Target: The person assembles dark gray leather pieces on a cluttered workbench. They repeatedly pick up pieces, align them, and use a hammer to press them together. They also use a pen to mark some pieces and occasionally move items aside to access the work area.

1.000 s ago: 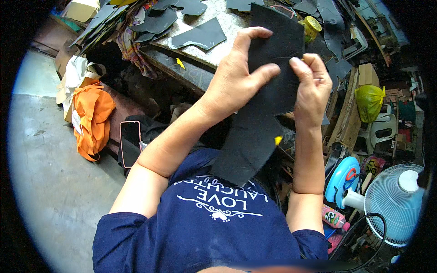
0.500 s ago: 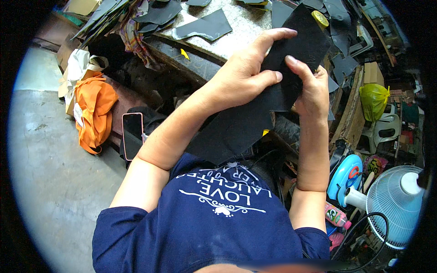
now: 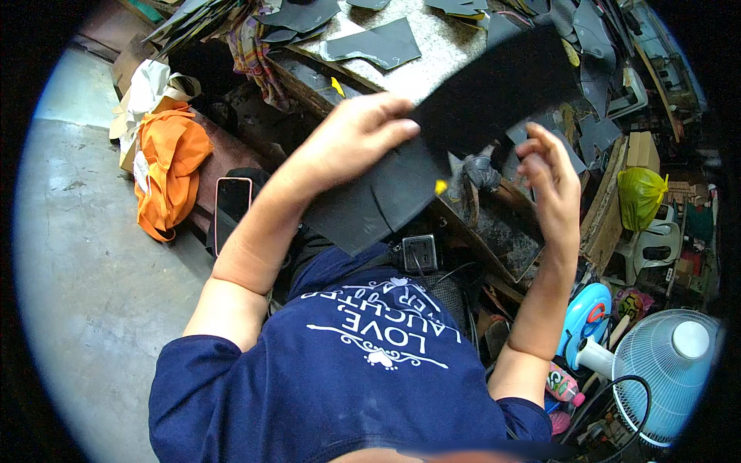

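Observation:
My left hand [image 3: 351, 139] is closed on the left edge of a long black sheet of flat material [image 3: 494, 96], its thumb lying on top. The sheet is held tilted above the bench, its far end toward the upper right. The near part looks greyer and has a dark line across it; whether it is one piece or two I cannot tell. My right hand [image 3: 554, 181] is apart from the sheet, just beyond its right side, with fingers loosely bent and spread and nothing in them.
Cut dark pieces [image 3: 378, 42] lie on the speckled white bench top [image 3: 340, 73]. An orange bag [image 3: 171, 166] and a phone [image 3: 233, 208] are at left. Toward the right are a wooden ledge [image 3: 602, 208], a yellow plastic bag [image 3: 641, 197] and a blue-and-white fan [image 3: 668, 370].
My right hand has let go of the sheet and moved down and right. My left hand has shifted left and down with the sheet, which has turned, showing a greyer near part.

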### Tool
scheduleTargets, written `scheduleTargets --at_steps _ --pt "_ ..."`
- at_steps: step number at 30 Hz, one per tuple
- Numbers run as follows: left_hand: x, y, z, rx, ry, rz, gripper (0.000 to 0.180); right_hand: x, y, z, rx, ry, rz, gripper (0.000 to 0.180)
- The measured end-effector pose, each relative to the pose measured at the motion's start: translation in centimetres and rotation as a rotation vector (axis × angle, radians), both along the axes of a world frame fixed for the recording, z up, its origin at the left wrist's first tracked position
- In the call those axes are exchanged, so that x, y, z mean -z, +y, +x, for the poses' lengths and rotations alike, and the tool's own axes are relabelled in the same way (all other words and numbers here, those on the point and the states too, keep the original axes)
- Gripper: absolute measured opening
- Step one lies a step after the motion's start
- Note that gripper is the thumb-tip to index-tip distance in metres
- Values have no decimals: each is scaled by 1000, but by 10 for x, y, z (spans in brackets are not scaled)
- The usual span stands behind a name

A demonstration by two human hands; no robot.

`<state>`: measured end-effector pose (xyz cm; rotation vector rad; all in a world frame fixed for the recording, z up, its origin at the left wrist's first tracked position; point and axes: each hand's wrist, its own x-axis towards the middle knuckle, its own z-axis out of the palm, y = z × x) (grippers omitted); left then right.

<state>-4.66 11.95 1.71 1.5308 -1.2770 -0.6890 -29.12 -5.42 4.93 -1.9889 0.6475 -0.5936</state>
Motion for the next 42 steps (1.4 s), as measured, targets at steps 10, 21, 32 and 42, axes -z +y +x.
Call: scheduleTargets --at_steps 10,21,32,42 --pt "18 12 28 101 350 202 64 18 19 -37 129 379 -683 32" --pt "3 3 13 72 231 148 77 8 11 41 374 432 -613 34" --pt "12 -35 18 27 -13 154 81 3 19 57 255 355 -621 35" --pt "2 -22 21 28 -61 271 85 21 18 62 243 297 -679 36"
